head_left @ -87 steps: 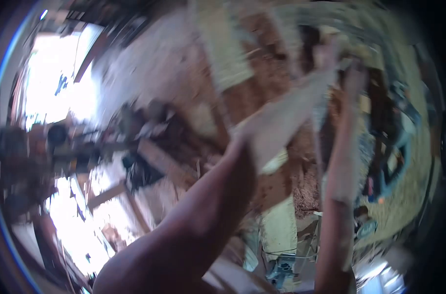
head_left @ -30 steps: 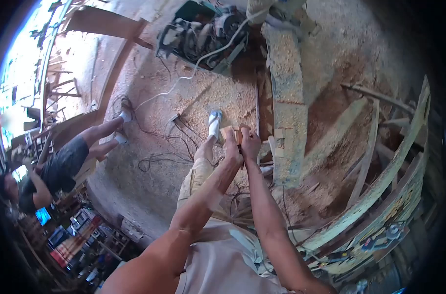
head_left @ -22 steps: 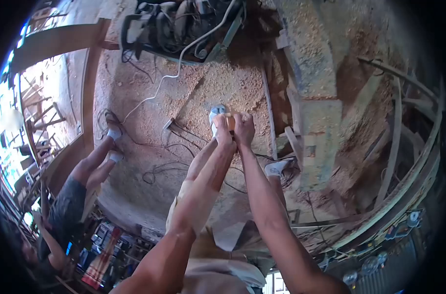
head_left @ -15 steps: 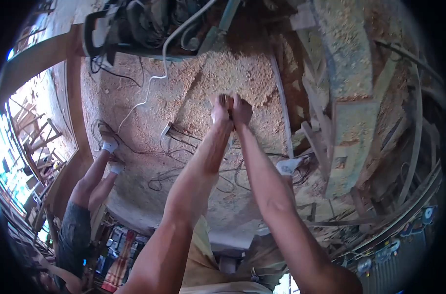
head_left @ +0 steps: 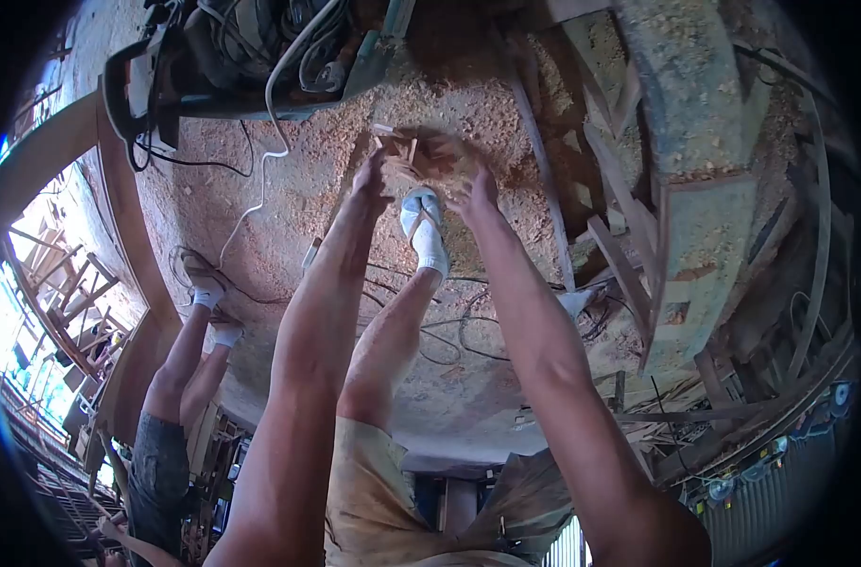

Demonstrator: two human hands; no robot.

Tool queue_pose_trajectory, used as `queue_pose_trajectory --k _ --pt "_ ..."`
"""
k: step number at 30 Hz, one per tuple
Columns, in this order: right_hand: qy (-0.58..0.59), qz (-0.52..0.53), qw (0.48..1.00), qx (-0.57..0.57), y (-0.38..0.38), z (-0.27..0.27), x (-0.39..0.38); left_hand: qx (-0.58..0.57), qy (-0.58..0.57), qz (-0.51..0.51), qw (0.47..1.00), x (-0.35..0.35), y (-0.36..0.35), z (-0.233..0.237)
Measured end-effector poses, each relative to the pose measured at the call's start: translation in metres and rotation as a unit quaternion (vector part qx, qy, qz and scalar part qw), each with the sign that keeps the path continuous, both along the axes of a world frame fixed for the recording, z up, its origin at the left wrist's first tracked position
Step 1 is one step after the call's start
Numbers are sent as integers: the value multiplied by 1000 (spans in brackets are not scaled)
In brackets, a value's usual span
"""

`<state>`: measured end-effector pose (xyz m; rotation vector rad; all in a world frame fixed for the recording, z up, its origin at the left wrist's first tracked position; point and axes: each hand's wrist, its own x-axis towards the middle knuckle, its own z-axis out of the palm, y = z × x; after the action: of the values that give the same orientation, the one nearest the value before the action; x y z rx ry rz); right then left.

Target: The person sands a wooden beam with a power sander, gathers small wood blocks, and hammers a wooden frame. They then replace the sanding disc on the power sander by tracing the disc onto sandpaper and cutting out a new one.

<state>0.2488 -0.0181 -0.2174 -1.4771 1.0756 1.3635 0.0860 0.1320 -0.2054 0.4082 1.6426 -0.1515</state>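
My left hand [head_left: 370,181] is open over the floor, its fingers apart, beside a loose scatter of small wooden offcuts [head_left: 410,153]. Opposite it, my right hand [head_left: 479,195] is also open with spread fingers and holds nothing. The offcuts lie or drop between and just beyond my hands; blur hides which of them touch the ground. Between my forearms, my foot in a white sock and sandal [head_left: 426,227] stands forward, close to the pieces.
Sawdust and shavings cover the floor [head_left: 308,189]. A machine with cables [head_left: 251,57] stands at upper left, its white cord [head_left: 268,180] trailing down. Planks [head_left: 624,274] and a dusty board [head_left: 700,274] lie at right. Another person's legs [head_left: 180,354] are at left.
My hands were together around something wooden; now they have parted and opened, with wooden pieces scattered between them. My foot has come forward into view.
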Motion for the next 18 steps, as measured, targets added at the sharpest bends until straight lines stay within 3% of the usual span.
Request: queue_pose_trajectory --k 1,3,4,5,6,7,8,9,11,12,14,16,17,18 --pt "-17 37 999 -25 -27 -5 -6 17 13 -25 999 -14 -1 5" --pt "-55 91 994 2 -78 47 -15 107 165 -261 945 -60 -21 -4" --pt "-102 329 934 98 -121 59 -23 165 152 -428 876 -78 -26 13" --pt "-224 648 717 127 -165 69 -31 215 132 -581 774 -91 -43 43" --pt "-355 765 524 123 -209 79 -38 162 150 -535 815 -76 -53 103" --pt "-301 785 522 143 -232 124 -38 171 130 -546 810 -80 -68 132" --pt "-262 531 782 194 -266 167 -36 187 102 -556 803 -84 -72 151" --pt "-132 472 861 137 -291 209 -28 197 74 -570 794 -85 -80 173" --pt "-70 450 884 104 -302 312 20 183 107 -556 804 -67 -92 217" --pt "-137 504 845 113 -300 383 49 198 79 -518 829 -56 -95 242" --pt "-385 501 769 101 -332 452 94 203 59 -473 855 -24 -99 282" --pt "-441 489 751 51 -352 517 135 195 21 -477 857 -16 -100 276" --pt "-382 475 793 15 -357 555 156 179 16 -508 842 2 -92 280" --pt "-347 454 820 -31 -372 578 196 181 -47 -497 847 -5 -91 251"
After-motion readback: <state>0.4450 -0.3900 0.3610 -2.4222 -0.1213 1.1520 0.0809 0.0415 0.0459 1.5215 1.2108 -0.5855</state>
